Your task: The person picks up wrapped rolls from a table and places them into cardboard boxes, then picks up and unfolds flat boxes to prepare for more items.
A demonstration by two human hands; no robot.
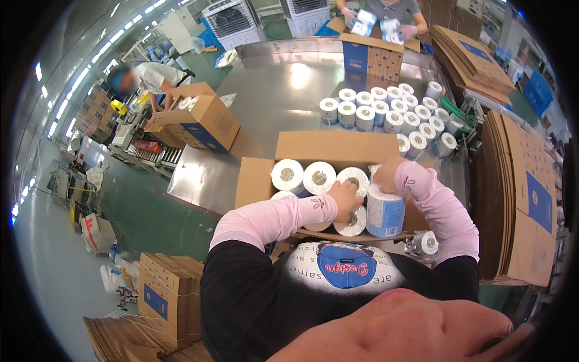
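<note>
the wrapped roll [385, 212], white with a blue band, stands upright at the near right corner of the open carton [329, 148], partly lowered among the rolls already packed. the right hand [388, 174] rests on its top end, fingers curled down over the upper edge in a closed grasp. the left hand [345, 198] is just beside it to the left, fingers bent and pressing against a roll lying on its side [353, 224]; whether it actually grips that roll cannot be told, since the fingertips are hidden. a row of packed rolls [319, 177] lies with core ends facing up along the far side of the carton. the carton sits on a steel table [271, 102], its flaps spread outward. further back on the table stands a cluster of loose rolls [386, 108], well apart from the hands. flat carton blanks [525, 193] are stacked to the right. risk assessment: the upright roll appears to sit tight between its neighbours and the carton wall, so downward force applied off-centre could tilt it, crumple its wrapper or jam it against the near flap. the side-lying roll under the left hand could shift and close the gap. another person [148, 75] at the left works at a separate box [202, 117].
</note>
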